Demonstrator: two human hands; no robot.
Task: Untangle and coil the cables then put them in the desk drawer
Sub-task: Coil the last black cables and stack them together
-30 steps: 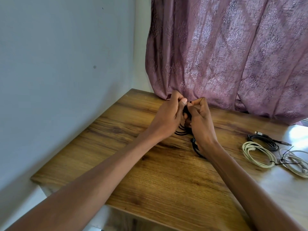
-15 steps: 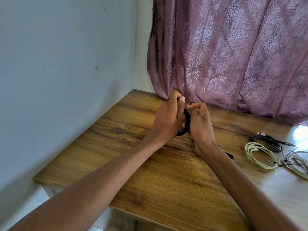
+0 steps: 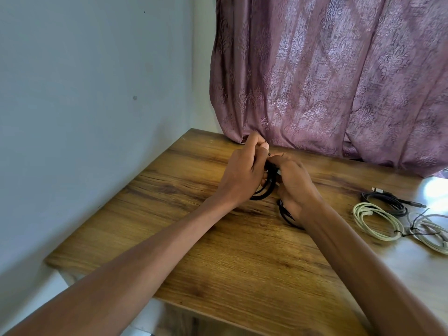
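Note:
A black cable [image 3: 265, 190] in loops is held just above the wooden desk [image 3: 218, 238], near its back edge. My left hand [image 3: 242, 173] grips the loops, with its fingertips pinching at the top. My right hand [image 3: 294, 187] grips the same cable from the right; more black loops hang below its wrist. Three coiled cables lie on the desk at the right: a cream one [image 3: 375, 220], a dark one [image 3: 385, 202] and a white one [image 3: 431, 234]. No drawer is in view.
A mauve patterned curtain [image 3: 327, 81] hangs down to the desk's back edge. A pale blue wall [image 3: 84, 105] runs along the desk's left side. Bright sunlight falls on the desk's far right corner.
My right hand has dropped lower and turned, and black loops again hang below its wrist. My left hand's fingertips have risen slightly. The coils on the right have not moved.

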